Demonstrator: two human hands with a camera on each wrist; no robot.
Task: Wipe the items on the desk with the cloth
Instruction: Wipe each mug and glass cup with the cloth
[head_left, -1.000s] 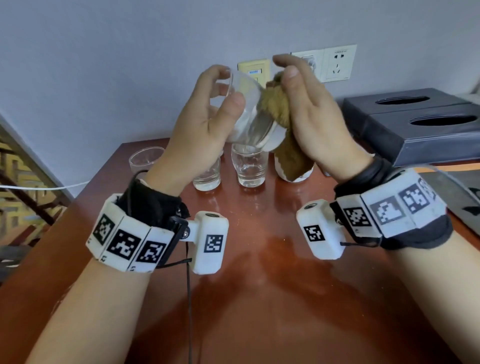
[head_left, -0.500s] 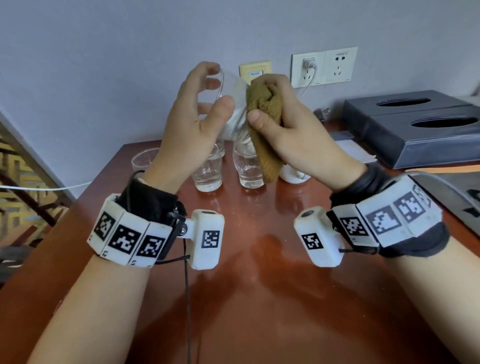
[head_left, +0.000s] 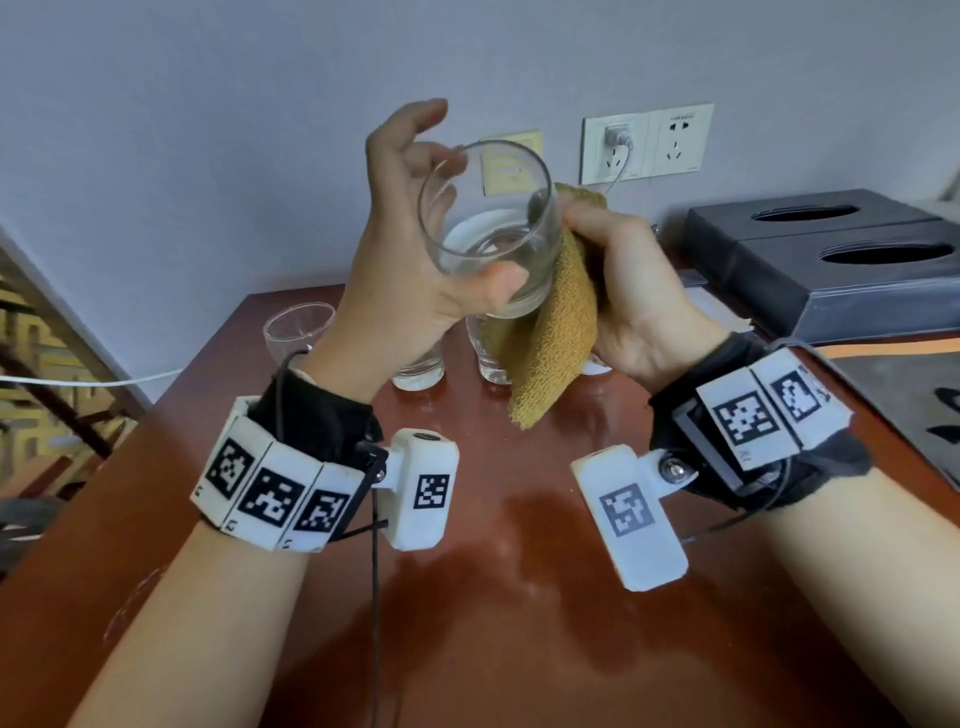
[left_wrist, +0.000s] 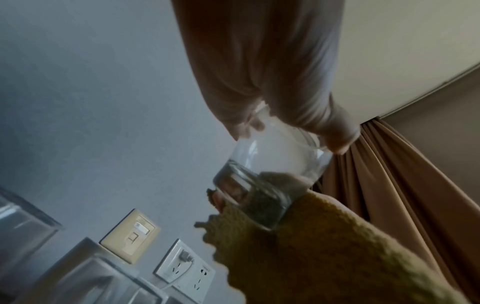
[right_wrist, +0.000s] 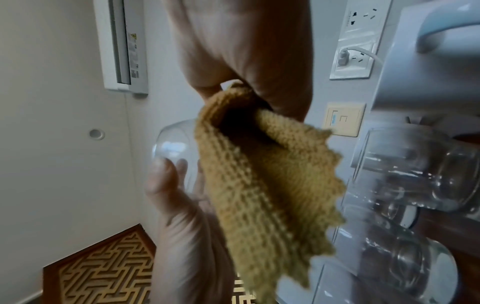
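My left hand (head_left: 415, 270) holds a clear drinking glass (head_left: 488, 228) up above the desk, thumb on its near side and fingers behind it, the mouth tilted toward me. The same glass (left_wrist: 270, 170) shows in the left wrist view with its thick base against the cloth (left_wrist: 324, 253). My right hand (head_left: 618, 270) grips a mustard-yellow knitted cloth (head_left: 556, 332) and presses it on the glass's right side; the rest of the cloth hangs down. In the right wrist view the cloth (right_wrist: 262, 185) covers most of the glass (right_wrist: 174, 148).
Three more clear glasses (head_left: 298, 327) (head_left: 418, 371) (head_left: 491, 358) stand at the back of the red-brown desk (head_left: 519, 623). Two dark tissue boxes (head_left: 831, 260) sit at the right. Wall sockets (head_left: 647, 143) with a plugged charger are behind.
The glass has turned so its mouth now faces me. My right hand with the cloth moved from the glass's top to its right side and lower.
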